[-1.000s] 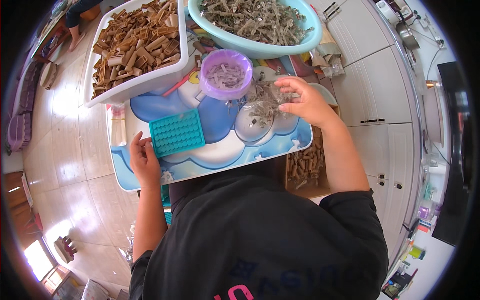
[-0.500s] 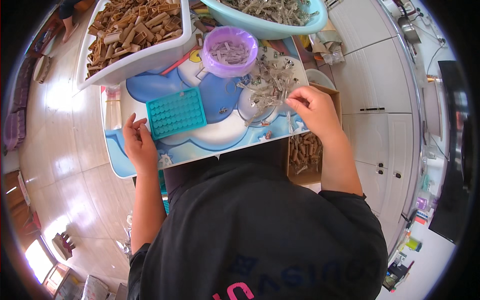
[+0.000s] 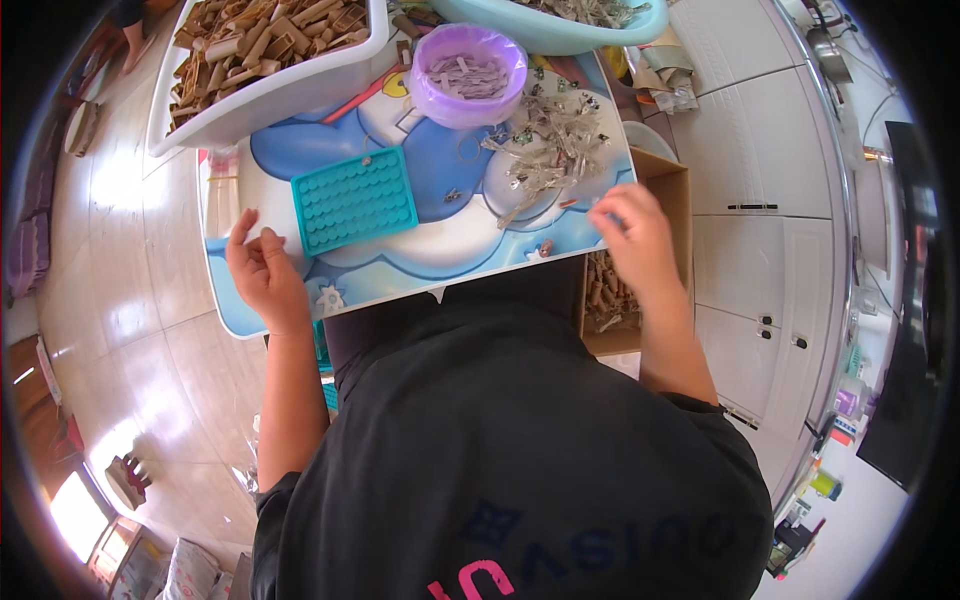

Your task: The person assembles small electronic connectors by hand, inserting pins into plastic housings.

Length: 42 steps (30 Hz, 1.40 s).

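My left hand [image 3: 266, 272] is open at the table's left edge, its fingers apart and holding nothing. Just right of it lies a turquoise tray [image 3: 355, 200] with rows of rounded hollows. My right hand [image 3: 638, 238] is at the right edge of the table, slightly blurred, with thumb and fingers drawn together; whatever they hold, if anything, is hidden. Beyond its fingertips a loose heap of clear plastic strips with small metal clips [image 3: 555, 150] is spread out. A small brown piece [image 3: 545, 248] lies near the front edge.
A white bin of brown pieces [image 3: 270, 85], a purple bowl of pale strips [image 3: 415, 90] and a light-blue basin [image 3: 560, 40] stand at the back. An open cardboard box [image 3: 668, 205] with brown pieces stands below the table's right edge. White cabinets [image 3: 765, 260] line the right.
My right hand has moved right and slightly nearer, away from the heap. The clear strip that hung below its fingers no longer shows. My left hand has shifted a little left from the tray.
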Motion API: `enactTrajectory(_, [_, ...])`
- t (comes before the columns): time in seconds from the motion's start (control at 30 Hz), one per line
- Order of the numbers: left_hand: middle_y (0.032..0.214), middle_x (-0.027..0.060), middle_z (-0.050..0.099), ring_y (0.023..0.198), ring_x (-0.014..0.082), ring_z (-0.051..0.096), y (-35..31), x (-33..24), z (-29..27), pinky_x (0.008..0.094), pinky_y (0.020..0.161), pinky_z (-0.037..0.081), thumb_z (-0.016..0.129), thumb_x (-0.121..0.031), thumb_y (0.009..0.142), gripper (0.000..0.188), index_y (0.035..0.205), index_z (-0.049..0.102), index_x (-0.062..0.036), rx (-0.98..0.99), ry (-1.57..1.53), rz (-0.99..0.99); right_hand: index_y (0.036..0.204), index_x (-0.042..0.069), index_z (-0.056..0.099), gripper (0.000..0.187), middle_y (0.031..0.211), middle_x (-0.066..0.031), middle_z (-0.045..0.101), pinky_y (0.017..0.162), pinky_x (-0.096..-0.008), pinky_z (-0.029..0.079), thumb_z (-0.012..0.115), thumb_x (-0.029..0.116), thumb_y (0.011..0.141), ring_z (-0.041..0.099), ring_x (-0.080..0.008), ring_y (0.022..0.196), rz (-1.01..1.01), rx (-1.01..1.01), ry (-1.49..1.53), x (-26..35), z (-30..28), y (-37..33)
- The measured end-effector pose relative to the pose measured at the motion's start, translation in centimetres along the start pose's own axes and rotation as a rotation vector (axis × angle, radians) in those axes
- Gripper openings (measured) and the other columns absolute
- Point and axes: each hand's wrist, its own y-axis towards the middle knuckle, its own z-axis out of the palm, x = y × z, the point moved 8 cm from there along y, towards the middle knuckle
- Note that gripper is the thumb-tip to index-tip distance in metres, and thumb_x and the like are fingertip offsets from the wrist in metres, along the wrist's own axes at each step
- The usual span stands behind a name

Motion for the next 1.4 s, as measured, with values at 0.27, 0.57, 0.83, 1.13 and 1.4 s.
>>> enactTrajectory(0.27, [0.095,0.0047,0.062,0.073,0.0092,0.053,-6.8,-6.6,7.0,0.0207,0.066,0.043,0.057,-0.006,0.087,0.022,0.109,0.058,-0.0004,0.651,-0.259,-0.392,0.088,0.001,0.057,0.009,0.079,-0.0051,0.062,0.066,-0.0245,0.044,0.06,0.009,0.085,0.056,-0.0096,0.074,0.01,0.169,0.67,8.0,4.2,-0.1])
enactTrajectory(0.57, [0.097,0.0053,0.062,0.074,0.0096,0.054,-10.7,-1.8,8.6,0.0228,0.068,0.045,0.055,-0.011,0.09,0.023,0.111,0.054,-0.0018,0.714,-1.008,-1.063,0.08,0.004,0.057,0.009,0.069,-0.0098,0.062,0.053,-0.0315,0.044,0.063,0.011,0.08,0.061,-0.0229,0.061,-0.029,0.357,0.591,11.9,11.6,-1.6])
enactTrajectory(0.83, [0.106,0.0087,0.059,0.091,0.0138,0.059,-9.5,-3.9,8.4,0.0267,0.079,0.048,0.054,-0.008,0.09,0.028,0.117,0.05,-0.0024,0.637,-0.862,-0.961,0.081,0.001,0.057,0.008,0.072,-0.0054,0.063,0.053,-0.0242,0.045,0.062,0.006,0.081,0.059,-0.0099,0.064,0.133,0.359,0.622,10.9,13.0,-1.0])
enactTrajectory(1.13, [0.089,0.0087,0.062,0.062,0.0101,0.054,-9.1,-1.5,8.3,0.0224,0.056,0.044,0.054,-0.019,0.092,0.025,0.112,0.055,-0.0038,0.582,-0.9,-1.054,0.074,0.008,0.058,0.007,0.064,-0.005,0.056,0.057,-0.0357,0.041,0.065,0.008,0.075,0.054,-0.026,0.06,-0.504,0.249,0.427,14.8,11.4,-0.7])
enactTrajectory(1.4, [0.081,0.007,0.062,0.052,0.0072,0.046,-9.8,-1.5,8.7,0.0196,0.046,0.035,0.057,-0.021,0.09,0.022,0.105,0.055,-0.0063,0.724,-0.894,-1.035,0.092,0.001,0.06,0.017,0.084,-0.0078,0.06,0.066,-0.0282,0.046,0.067,0.006,0.078,0.059,-0.0182,0.076,-0.124,0.205,0.728,12.6,11.3,0.8])
